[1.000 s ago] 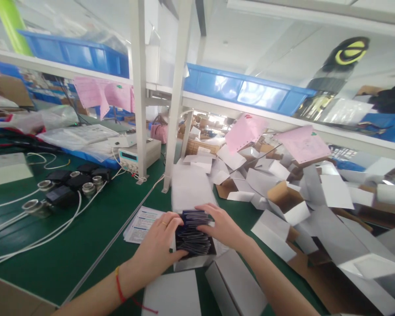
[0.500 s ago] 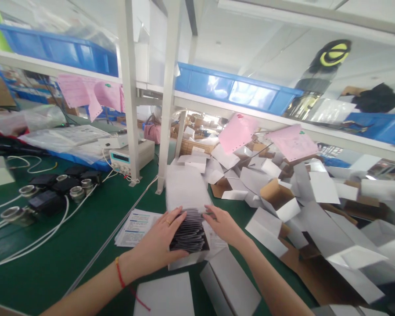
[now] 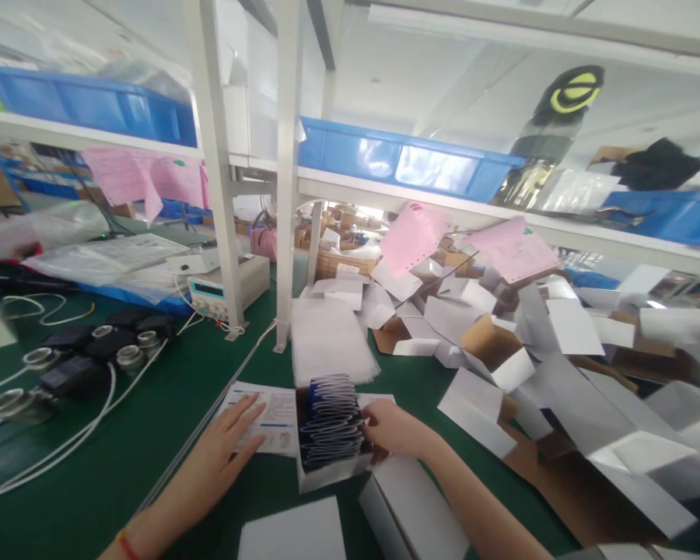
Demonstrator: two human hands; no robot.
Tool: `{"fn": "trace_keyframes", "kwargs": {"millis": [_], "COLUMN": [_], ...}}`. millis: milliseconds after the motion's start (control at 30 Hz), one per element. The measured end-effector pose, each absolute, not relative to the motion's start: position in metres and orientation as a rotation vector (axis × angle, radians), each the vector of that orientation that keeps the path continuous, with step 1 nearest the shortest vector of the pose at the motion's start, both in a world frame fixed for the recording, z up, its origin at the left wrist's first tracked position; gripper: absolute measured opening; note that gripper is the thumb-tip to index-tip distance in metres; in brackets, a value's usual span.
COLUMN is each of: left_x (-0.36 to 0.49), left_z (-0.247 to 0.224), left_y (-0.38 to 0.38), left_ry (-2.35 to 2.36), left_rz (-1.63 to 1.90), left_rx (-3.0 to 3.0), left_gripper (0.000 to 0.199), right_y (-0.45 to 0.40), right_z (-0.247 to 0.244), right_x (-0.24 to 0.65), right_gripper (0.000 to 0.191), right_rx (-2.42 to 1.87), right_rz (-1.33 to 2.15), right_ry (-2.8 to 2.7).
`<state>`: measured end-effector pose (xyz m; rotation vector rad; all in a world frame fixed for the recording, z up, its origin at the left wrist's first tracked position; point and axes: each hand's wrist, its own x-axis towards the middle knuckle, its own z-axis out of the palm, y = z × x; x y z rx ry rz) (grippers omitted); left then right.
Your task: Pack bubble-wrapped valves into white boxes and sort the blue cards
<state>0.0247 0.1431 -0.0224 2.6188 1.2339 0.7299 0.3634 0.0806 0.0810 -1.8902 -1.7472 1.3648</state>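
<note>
While the left hand (image 3: 222, 447) is spread over printed sheets (image 3: 278, 418), the right hand (image 3: 395, 429) curls, grip unclear, at the right side of a white box (image 3: 334, 474) of folded leaflets (image 3: 331, 424) on the bench (image 3: 417, 381)

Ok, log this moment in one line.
left hand: over white printed papers | right hand: at open white cardboard box | contents: thin, pale-edged items

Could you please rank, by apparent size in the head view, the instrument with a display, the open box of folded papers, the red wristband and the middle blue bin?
1. Middle blue bin
2. Open box of folded papers
3. Instrument, partly behind a post
4. Red wristband
</note>
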Motion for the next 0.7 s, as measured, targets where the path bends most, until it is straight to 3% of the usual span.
{"fn": "trace_keyframes", "kwargs": {"millis": [167,300,400,700], "left_x": [0.019,0.025,0.025,0.025], "left_z": [-0.048,-0.049,-0.052,-0.034], "left_y": [0.142,0.134,0.131,0.124], "left_ry": [1.249,1.243,1.227,1.204], "left_rz": [0.506,0.476,0.541,0.49], "left_rx": [2.796,2.829,2.794,2.638], "left_gripper": [0.049,0.053,0.054,0.054], "right_y": [0.091,0.114,0.142,0.239], "right_z": [0.086,0.105,0.112,0.077], "right_x": [0.353,0.345,0.324,0.21], "right_gripper": [0.026,0.017,0.022,0.027], "right_rx": [-1.956,-1.897,-1.865,-1.835], "right_rz": [1.28,1.242,1.205,1.202], "right_ry": [-1.792,-1.809,-1.782,-1.698]}}
